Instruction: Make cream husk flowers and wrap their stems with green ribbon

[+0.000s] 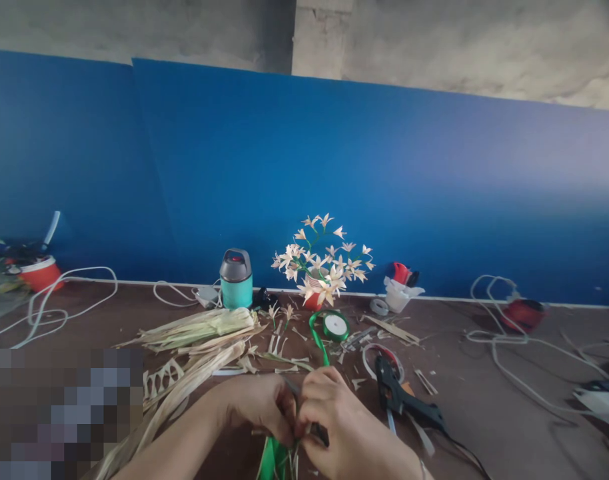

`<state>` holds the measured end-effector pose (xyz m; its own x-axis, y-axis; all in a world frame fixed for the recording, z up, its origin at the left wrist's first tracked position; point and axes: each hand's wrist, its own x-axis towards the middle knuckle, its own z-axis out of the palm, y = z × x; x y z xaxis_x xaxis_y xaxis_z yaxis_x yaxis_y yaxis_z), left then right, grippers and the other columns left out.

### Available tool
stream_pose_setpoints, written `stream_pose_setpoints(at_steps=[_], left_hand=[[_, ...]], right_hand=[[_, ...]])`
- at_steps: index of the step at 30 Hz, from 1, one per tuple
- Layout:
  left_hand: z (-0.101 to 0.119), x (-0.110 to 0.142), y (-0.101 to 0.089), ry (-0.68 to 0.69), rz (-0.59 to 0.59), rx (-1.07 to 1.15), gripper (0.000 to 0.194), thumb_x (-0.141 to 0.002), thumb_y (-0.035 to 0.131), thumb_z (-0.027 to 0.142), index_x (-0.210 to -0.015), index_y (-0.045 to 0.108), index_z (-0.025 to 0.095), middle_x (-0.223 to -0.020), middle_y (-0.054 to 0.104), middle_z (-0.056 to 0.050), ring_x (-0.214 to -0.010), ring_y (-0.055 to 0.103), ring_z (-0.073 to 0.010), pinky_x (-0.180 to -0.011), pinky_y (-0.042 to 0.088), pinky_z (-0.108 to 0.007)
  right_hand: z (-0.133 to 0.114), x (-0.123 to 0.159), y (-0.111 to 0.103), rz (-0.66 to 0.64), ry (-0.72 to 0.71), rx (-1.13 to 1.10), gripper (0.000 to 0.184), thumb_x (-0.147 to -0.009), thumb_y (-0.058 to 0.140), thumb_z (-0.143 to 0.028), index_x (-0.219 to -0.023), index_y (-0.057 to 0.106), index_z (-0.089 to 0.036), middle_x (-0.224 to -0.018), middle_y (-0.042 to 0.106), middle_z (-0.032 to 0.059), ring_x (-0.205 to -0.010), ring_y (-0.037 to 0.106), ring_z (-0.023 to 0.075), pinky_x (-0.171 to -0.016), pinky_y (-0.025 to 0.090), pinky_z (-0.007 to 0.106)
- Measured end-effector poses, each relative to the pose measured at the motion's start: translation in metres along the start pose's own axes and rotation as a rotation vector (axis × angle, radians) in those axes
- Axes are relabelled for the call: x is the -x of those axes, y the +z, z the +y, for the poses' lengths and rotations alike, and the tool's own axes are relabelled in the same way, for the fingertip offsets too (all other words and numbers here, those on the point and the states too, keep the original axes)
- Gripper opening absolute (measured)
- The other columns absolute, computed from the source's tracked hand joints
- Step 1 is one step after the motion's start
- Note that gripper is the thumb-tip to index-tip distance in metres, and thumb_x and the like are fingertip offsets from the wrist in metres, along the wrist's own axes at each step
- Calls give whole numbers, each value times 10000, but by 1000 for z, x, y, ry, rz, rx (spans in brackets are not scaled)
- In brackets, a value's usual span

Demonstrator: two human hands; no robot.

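Observation:
My left hand (267, 407) and my right hand (332, 417) meet at the front middle of the table, fingers closed and nearly touching. What the left fingers pinch is hidden behind them. A dark, smooth piece (320, 433) shows in the curl of my right hand; its kind is unclear. Just below both hands is a bright green strip (274, 459) with thin pale pieces beside it. From a spool of green ribbon (336, 325), a loose length (318, 337) runs down behind my right hand. Pale dried husks (204, 330) lie left of my left forearm.
Behind the hands stands a pot of pale husk flowers (327, 270). A black glue gun (407, 397) and a tape roll (379, 360) lie right, with scattered husk scraps. A turquoise container (237, 280) stands at back left. White cables (514, 347) loop at the right.

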<state>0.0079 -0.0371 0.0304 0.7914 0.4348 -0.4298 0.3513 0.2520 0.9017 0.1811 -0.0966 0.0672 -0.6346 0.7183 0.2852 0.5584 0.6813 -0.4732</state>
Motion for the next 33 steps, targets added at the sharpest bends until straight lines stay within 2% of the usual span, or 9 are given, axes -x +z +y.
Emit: stream_pose_setpoints(at_steps=[7,14,16,19,22,24,27,30,33], left_hand=[[2,2,2,-6,60,-89,98,-499,713,224,-582,684,179,-361,417,83,-333,287,-60,-348,150,-221],[2,0,6,68,201,-118,163,-420,769,228,-520,660,158,-447,505,71,-438,359,-67,-427,213,-209],[4,-1,5,119,258,29,190,-419,772,228,-485,615,143,-434,482,72,-435,355,-62,-439,217,-209],[9,-3,2,206,428,293,245,-456,773,240,-523,557,145,-432,464,79,-397,322,-40,-420,185,-202],[15,-6,2,287,574,438,292,-500,770,290,-572,523,154,-442,451,89,-365,295,-21,-400,146,-193],[16,-7,5,316,622,472,304,-521,763,318,-587,514,156,-442,446,93,-358,301,-19,-394,139,-186],[15,-9,11,346,624,482,299,-537,753,327,-596,515,156,-489,516,63,-416,410,-48,-406,178,-179],[13,-10,16,379,582,457,291,-549,744,339,-591,527,151,-550,571,25,-509,495,-90,-450,251,-188],[12,-10,16,371,603,431,300,-524,755,351,-588,539,153,-507,512,50,-478,448,-80,-464,261,-197]], right_hand=[[3,1,3,8,69,6,184,-571,514,-23,-594,585,-191,-622,578,-24,-731,514,117,-854,304,275],[0,1,1,40,79,-14,200,-582,494,-17,-617,570,-199,-662,588,-17,-755,517,140,-891,305,317],[2,1,-1,143,102,-74,295,-595,498,-26,-794,600,-219,-825,605,8,-871,512,169,-907,313,327],[11,0,1,465,235,-263,453,-666,527,-118,-1105,498,-225,-1093,538,61,-1042,455,212,-890,353,322],[21,-4,7,654,499,-556,182,-777,509,-289,-911,567,-181,-798,578,34,-729,522,162,-615,404,238],[26,-7,13,552,637,-799,210,-785,516,-358,-749,576,-160,-548,485,-26,-487,412,96,-438,280,200],[27,-11,22,363,671,-1105,236,-755,569,-368,-699,580,-139,-454,421,-58,-393,296,49,-390,137,195],[28,-12,28,328,641,-1231,232,-715,628,-344,-669,573,-124,-532,523,-23,-394,321,29,-384,136,179],[30,-12,29,368,672,-1219,258,-679,671,-350,-648,546,-126,-556,561,-11,-386,345,21,-375,162,162]])
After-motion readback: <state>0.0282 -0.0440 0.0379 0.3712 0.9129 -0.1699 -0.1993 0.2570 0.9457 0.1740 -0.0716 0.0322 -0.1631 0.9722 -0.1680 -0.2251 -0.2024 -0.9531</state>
